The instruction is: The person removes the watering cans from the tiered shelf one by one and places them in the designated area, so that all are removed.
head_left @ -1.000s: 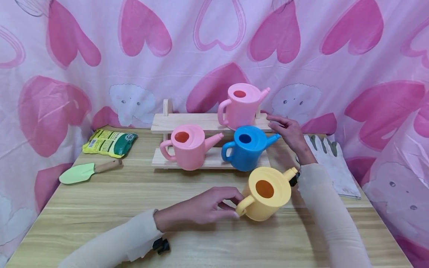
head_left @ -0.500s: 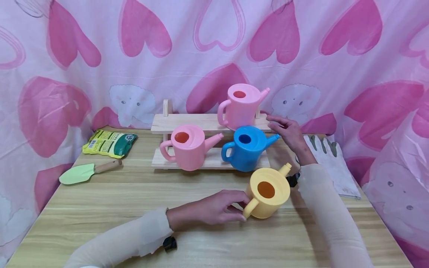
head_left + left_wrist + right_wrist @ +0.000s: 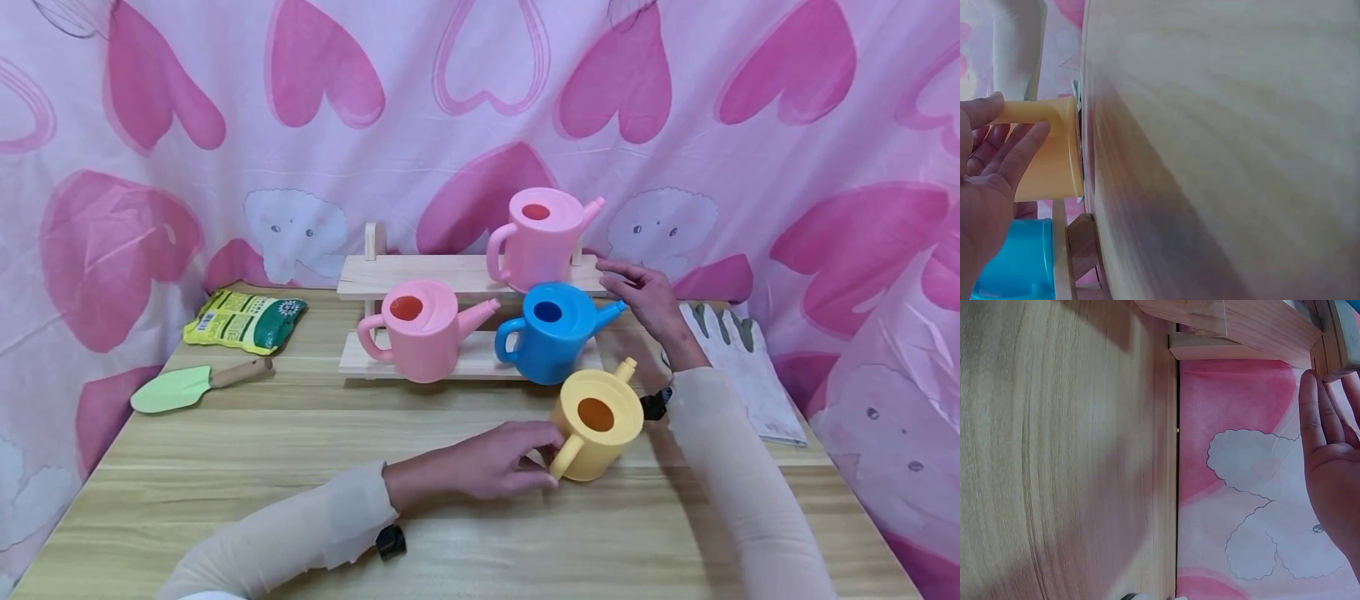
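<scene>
My left hand (image 3: 495, 467) grips the handle of a yellow watering can (image 3: 600, 417), thumb on one side and fingers on the other. In the left wrist view that yellow can is held up above the tabletop, its spout hidden. With nearly straight fingers, my right hand (image 3: 648, 300) touches the right end of the wooden two-tier shelf (image 3: 427, 271); in the right wrist view its fingertips meet the board's end. A pink watering can (image 3: 540, 242) stands on the upper tier. On the lower tier are another pink watering can (image 3: 423, 333) and a blue one (image 3: 555, 333), spouts to the right.
At the left lie a yellow-green packet (image 3: 243, 321) and a small green trowel (image 3: 176, 389) with a wooden handle. White gloves (image 3: 742, 375) lie at the right, beyond the right forearm. A pink heart-patterned curtain (image 3: 480, 150) hangs behind the table (image 3: 300, 450).
My left hand has moved slightly right and turned the yellow watering can, so its spout now points more toward the shelf. My right hand stays at the shelf's end.
</scene>
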The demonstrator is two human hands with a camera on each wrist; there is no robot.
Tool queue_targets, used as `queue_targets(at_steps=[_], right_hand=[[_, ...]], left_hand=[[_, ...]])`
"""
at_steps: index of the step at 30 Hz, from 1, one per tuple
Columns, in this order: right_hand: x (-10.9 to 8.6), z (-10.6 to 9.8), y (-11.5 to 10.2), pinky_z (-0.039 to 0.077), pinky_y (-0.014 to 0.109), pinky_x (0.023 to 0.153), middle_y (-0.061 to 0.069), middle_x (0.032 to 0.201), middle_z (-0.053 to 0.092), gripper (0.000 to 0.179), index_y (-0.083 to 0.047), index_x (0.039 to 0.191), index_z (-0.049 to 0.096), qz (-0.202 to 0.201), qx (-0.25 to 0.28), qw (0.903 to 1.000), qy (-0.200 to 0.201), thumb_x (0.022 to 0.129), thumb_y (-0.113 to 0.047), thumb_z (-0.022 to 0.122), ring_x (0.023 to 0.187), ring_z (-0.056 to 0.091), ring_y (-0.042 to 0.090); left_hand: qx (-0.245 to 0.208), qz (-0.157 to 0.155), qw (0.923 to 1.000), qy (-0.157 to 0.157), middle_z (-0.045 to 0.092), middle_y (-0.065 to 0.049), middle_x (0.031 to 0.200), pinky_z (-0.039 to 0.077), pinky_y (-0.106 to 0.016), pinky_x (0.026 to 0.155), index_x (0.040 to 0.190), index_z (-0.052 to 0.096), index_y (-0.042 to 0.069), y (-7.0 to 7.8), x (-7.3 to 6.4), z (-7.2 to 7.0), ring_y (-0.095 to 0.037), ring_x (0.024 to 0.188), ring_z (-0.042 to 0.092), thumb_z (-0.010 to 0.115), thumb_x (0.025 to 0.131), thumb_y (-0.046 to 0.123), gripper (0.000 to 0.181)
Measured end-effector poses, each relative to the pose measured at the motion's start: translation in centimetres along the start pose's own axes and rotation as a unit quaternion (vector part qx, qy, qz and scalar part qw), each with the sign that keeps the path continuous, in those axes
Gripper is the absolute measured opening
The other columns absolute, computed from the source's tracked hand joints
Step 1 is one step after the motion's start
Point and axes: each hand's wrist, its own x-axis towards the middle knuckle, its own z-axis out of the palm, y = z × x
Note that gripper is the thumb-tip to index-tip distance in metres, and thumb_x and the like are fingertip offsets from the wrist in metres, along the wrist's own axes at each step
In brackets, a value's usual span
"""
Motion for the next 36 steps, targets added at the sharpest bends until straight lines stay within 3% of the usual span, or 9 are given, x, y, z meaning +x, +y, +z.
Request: queue_targets(at_steps=[3, 10, 17, 23, 30, 33, 36], right_hand=[[0.0, 0.0, 0.0, 0.054, 0.019, 0.086, 0.002, 0.145, 0.059, 0.049, -0.018, 0.139, 0.067, 0.002, 0.000, 1.0000, 0.000, 0.099, -0.045, 0.068, 0.111, 0.064, 0.016], [0.0, -0.1, -0.5, 0.052, 0.018, 0.088, 0.005, 0.148, 0.057, 0.048, -0.015, 0.141, 0.065, 0.010, -0.001, 0.9999, -0.006, 0.100, -0.040, 0.069, 0.130, 0.054, 0.023], [0.1, -0.1, -0.5, 0.054, 0.017, 0.087, 0.007, 0.151, 0.054, 0.046, -0.011, 0.143, 0.062, 0.023, 0.019, 0.9995, -0.011, 0.102, -0.033, 0.066, 0.101, 0.069, 0.009], [-1.0, 0.0, -2.9, 0.054, 0.018, 0.087, 0.015, 0.151, 0.052, 0.044, -0.003, 0.143, 0.060, 0.020, 0.023, 0.9993, -0.023, 0.104, -0.025, 0.064, 0.093, 0.069, 0.003], [-1.5, -0.1, -3.7, 0.054, 0.018, 0.088, 0.015, 0.150, 0.052, 0.045, -0.004, 0.143, 0.060, 0.023, 0.016, 0.9993, -0.024, 0.104, -0.027, 0.064, 0.097, 0.071, 0.016], [-1.1, -0.1, -3.0, 0.055, 0.020, 0.088, 0.015, 0.149, 0.054, 0.044, -0.005, 0.142, 0.061, 0.024, 0.024, 0.9992, -0.022, 0.104, -0.027, 0.064, 0.101, 0.070, 0.027], [-0.5, -0.1, -1.7, 0.055, 0.020, 0.088, 0.013, 0.149, 0.054, 0.045, -0.007, 0.143, 0.061, 0.025, 0.028, 0.9991, -0.020, 0.104, -0.028, 0.065, 0.103, 0.069, 0.030]], left_hand=[[0.004, 0.004, 1.0000, -0.004, 0.060, 0.006, 0.112, 0.051, -0.018, 0.093, 0.119, 0.056, 0.012, -0.1, 0.1, 0.2, -0.001, 0.113, 0.058, 0.070, 0.099, 0.012, 0.024], [0.020, 0.009, 0.9997, -0.010, 0.059, 0.005, 0.110, 0.051, -0.016, 0.092, 0.116, 0.057, 0.010, -0.2, 0.4, 0.6, -0.001, 0.112, 0.058, 0.071, 0.098, 0.010, 0.022], [0.027, -0.016, 0.9990, -0.031, 0.059, 0.008, 0.111, 0.049, -0.015, 0.094, 0.115, 0.058, 0.013, 0.0, 0.5, 0.5, 0.002, 0.112, 0.057, 0.072, 0.099, 0.013, 0.022], [0.026, -0.030, 0.9982, -0.044, 0.059, 0.010, 0.110, 0.050, -0.015, 0.092, 0.115, 0.058, 0.015, 0.1, 0.6, 0.5, 0.002, 0.109, 0.057, 0.072, 0.099, 0.017, 0.021], [0.034, -0.032, 0.9977, -0.050, 0.058, 0.010, 0.109, 0.051, -0.015, 0.090, 0.116, 0.058, 0.015, 0.3, 0.5, 0.4, 0.002, 0.106, 0.058, 0.071, 0.099, 0.017, 0.021], [0.044, -0.033, 0.9975, -0.045, 0.058, 0.011, 0.108, 0.051, -0.014, 0.088, 0.117, 0.059, 0.016, 0.5, 0.4, 0.3, 0.001, 0.104, 0.058, 0.072, 0.099, 0.018, 0.022], [0.057, -0.029, 0.9972, -0.037, 0.059, 0.012, 0.108, 0.051, -0.014, 0.088, 0.120, 0.060, 0.015, 0.7, 0.2, 0.1, -0.001, 0.103, 0.058, 0.072, 0.099, 0.019, 0.025]])
